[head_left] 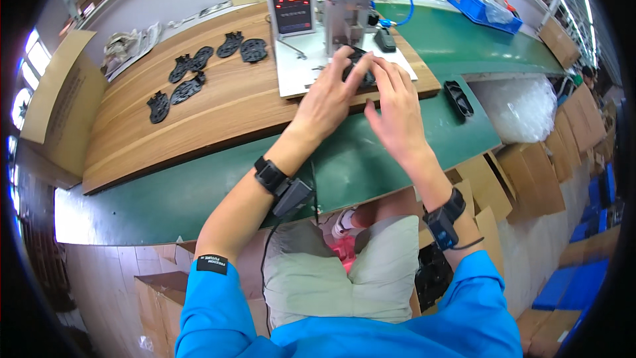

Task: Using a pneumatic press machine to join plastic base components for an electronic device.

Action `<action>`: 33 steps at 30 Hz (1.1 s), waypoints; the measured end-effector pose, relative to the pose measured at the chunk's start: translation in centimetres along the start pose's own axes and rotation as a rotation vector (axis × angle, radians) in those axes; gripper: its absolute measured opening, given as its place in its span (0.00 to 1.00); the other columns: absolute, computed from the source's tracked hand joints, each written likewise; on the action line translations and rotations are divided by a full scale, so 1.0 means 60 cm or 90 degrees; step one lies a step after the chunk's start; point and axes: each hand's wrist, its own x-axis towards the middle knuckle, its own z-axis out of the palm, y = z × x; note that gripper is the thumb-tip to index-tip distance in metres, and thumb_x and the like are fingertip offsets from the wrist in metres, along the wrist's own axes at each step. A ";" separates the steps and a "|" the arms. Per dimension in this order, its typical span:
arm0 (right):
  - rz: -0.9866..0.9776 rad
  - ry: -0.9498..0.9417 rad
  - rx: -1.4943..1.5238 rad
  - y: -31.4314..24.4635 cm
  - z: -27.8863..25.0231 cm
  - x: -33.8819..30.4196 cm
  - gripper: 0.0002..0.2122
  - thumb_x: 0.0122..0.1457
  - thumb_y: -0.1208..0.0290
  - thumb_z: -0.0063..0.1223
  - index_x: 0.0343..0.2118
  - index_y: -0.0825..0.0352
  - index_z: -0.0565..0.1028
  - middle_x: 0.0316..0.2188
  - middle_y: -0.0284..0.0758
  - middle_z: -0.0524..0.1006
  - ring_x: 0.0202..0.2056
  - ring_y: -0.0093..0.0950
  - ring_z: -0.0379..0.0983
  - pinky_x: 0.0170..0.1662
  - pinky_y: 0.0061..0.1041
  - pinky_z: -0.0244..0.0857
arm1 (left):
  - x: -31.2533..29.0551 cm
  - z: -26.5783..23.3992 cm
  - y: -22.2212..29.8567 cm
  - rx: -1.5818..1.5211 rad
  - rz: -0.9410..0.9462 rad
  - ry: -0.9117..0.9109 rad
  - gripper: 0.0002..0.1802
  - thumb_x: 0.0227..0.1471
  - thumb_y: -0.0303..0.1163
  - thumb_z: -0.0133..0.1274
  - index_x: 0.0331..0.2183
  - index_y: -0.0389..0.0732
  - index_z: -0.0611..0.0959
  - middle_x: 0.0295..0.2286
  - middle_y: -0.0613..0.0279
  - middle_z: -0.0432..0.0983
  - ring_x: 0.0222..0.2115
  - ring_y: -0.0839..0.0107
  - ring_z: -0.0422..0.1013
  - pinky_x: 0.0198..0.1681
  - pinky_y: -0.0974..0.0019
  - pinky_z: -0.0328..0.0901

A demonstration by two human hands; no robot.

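A black moulded part (361, 69) lies on the white base plate (291, 78) of a bench press (349, 10), under its metal head. My left hand (329, 98) comes at the part from its left side, with bent fingers gripping its near edge. On the other side my right hand (399, 109) has its fingers curled down onto the same part, its thumb held apart. My fingers hide much of the part, so its full shape cannot be made out. A small black block (385, 40) sits on the plate, just beyond my right fingers.
Several flat black parts (187, 87) lie on the wooden board (225, 103) at left. A display box with red digits (290, 1) stands beside the press. On the green table (430, 136) rests a black tray-like piece (458, 100). A blue bin (477, 6) stands far right; cardboard boxes (530, 179) crowd the right.
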 end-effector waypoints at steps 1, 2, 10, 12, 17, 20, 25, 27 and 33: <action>-0.008 0.000 0.009 0.008 0.019 0.013 0.28 0.48 0.84 0.63 0.56 0.70 0.74 0.56 0.41 0.75 0.58 0.44 0.70 0.60 0.43 0.66 | 0.000 0.001 0.003 -0.027 -0.006 -0.001 0.46 0.50 0.16 0.56 0.69 0.47 0.64 0.59 0.44 0.61 0.53 0.46 0.72 0.57 0.51 0.71; 0.018 -0.054 -0.022 0.015 0.032 0.021 0.27 0.47 0.84 0.63 0.54 0.69 0.75 0.53 0.41 0.76 0.56 0.43 0.72 0.58 0.43 0.67 | 0.002 0.000 -0.002 -0.002 0.008 -0.006 0.45 0.51 0.17 0.58 0.69 0.45 0.64 0.59 0.44 0.61 0.54 0.45 0.72 0.57 0.51 0.71; 0.045 -0.091 -0.015 0.021 0.038 0.048 0.16 0.45 0.85 0.65 0.39 0.65 0.81 0.40 0.34 0.79 0.46 0.39 0.77 0.49 0.40 0.74 | -0.037 -0.106 -0.109 0.125 -0.097 0.097 0.39 0.44 0.15 0.53 0.61 0.32 0.68 0.55 0.39 0.68 0.60 0.41 0.65 0.66 0.48 0.61; 0.047 -0.104 -0.011 0.029 0.033 0.045 0.16 0.45 0.85 0.64 0.39 0.66 0.81 0.40 0.35 0.79 0.46 0.39 0.77 0.50 0.40 0.74 | -0.072 -0.160 -0.176 0.323 -0.316 0.039 0.38 0.52 0.25 0.56 0.65 0.32 0.65 0.59 0.38 0.68 0.62 0.43 0.64 0.67 0.46 0.60; 0.024 -0.101 -0.018 0.019 0.043 0.050 0.15 0.46 0.85 0.63 0.38 0.66 0.80 0.39 0.35 0.79 0.45 0.40 0.77 0.49 0.39 0.73 | -0.207 -0.263 -0.305 0.494 -0.559 -0.179 0.40 0.64 0.47 0.51 0.67 0.31 0.65 0.62 0.39 0.68 0.62 0.43 0.65 0.64 0.42 0.61; 0.041 -0.107 -0.020 0.033 0.038 0.052 0.15 0.46 0.85 0.63 0.38 0.65 0.80 0.39 0.35 0.79 0.45 0.40 0.77 0.49 0.39 0.73 | -0.175 -0.239 -0.261 0.361 -0.463 -0.183 0.39 0.63 0.46 0.55 0.65 0.31 0.66 0.58 0.36 0.72 0.60 0.41 0.67 0.65 0.45 0.62; 0.053 -0.125 -0.023 0.022 0.040 0.053 0.14 0.46 0.84 0.64 0.38 0.65 0.80 0.39 0.35 0.79 0.45 0.41 0.77 0.49 0.40 0.73 | -0.157 -0.207 -0.198 0.209 -0.261 -0.149 0.25 0.65 0.40 0.55 0.58 0.38 0.76 0.52 0.45 0.76 0.53 0.44 0.73 0.57 0.51 0.69; 0.047 -0.115 -0.027 0.023 0.041 0.054 0.14 0.46 0.84 0.64 0.38 0.65 0.80 0.39 0.35 0.79 0.45 0.41 0.77 0.49 0.40 0.73 | -0.151 -0.204 -0.190 0.167 -0.236 -0.186 0.19 0.66 0.37 0.54 0.55 0.40 0.79 0.50 0.49 0.77 0.51 0.46 0.74 0.54 0.52 0.71; 0.059 -0.130 -0.028 0.023 0.040 0.055 0.15 0.46 0.84 0.65 0.39 0.65 0.81 0.40 0.35 0.79 0.46 0.41 0.77 0.50 0.41 0.73 | -0.131 -0.204 -0.171 0.150 -0.244 -0.051 0.13 0.69 0.35 0.50 0.48 0.39 0.81 0.46 0.50 0.77 0.45 0.44 0.76 0.47 0.51 0.71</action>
